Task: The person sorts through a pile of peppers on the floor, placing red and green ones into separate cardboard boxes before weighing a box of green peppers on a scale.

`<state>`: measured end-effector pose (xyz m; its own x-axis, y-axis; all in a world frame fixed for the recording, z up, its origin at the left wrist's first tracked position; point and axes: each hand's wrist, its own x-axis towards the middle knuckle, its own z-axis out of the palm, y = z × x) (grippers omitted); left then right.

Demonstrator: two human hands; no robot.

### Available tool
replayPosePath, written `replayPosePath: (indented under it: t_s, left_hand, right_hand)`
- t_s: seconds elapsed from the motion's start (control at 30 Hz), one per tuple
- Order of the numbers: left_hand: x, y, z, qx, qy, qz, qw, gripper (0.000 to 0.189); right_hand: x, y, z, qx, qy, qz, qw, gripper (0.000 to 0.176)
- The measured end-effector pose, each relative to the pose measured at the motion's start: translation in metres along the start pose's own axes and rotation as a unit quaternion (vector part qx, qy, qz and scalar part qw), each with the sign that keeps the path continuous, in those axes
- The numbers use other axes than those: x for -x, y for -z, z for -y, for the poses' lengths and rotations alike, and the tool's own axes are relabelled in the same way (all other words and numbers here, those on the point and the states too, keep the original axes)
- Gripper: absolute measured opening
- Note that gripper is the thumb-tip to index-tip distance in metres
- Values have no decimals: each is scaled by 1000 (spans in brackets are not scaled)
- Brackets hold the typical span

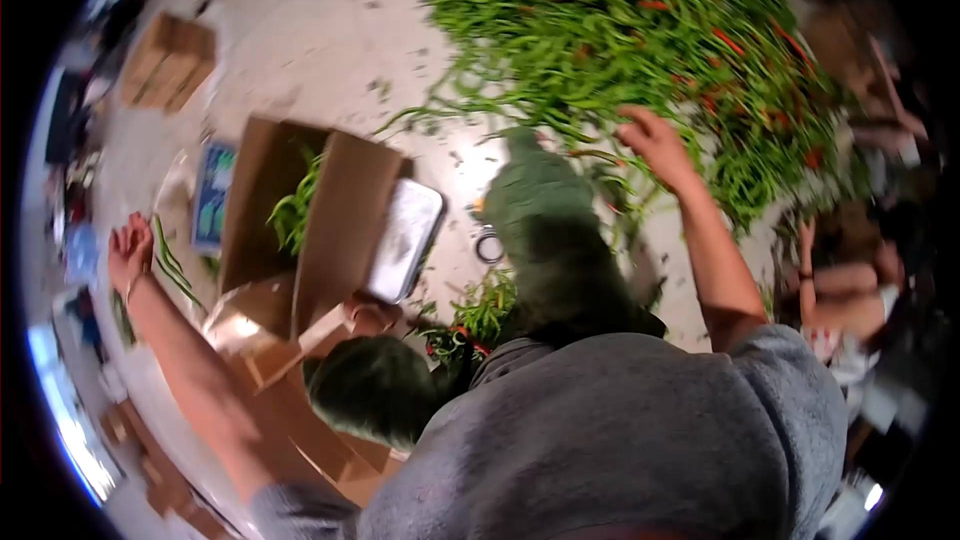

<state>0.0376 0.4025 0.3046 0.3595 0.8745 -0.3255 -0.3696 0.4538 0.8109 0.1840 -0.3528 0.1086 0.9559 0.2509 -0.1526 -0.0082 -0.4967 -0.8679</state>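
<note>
My left hand (130,252) is stretched out to the far left and holds a few long green chili peppers (168,265) that hang below it. An open cardboard box (345,215) with some green peppers inside stands to the right of that hand. My right hand (655,145) reaches forward onto the near edge of a big heap of green and red chili peppers (640,40) on the floor. Its fingers are bent and blurred, so the grip is unclear. My legs in green trousers (550,240) lie between the two arms.
A metal tray (405,240) leans by the box, with a small ring (488,245) and a little pile of peppers (480,315) beside it. Flattened cardboard (170,60) lies at the back left. Another person (850,285) sits at the right edge.
</note>
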Motion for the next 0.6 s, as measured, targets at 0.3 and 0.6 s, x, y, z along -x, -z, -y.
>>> replayPosePath:
  t_s: [0.3, 0.6]
  left_hand:
    - [229, -77, 225, -95, 224, 396, 886, 41]
    - [285, -42, 366, -185, 445, 270, 834, 29]
  right_hand:
    - [3, 10, -131, -94, -255, 25, 962, 21]
    - [-194, 22, -216, -26, -282, -225, 932, 34]
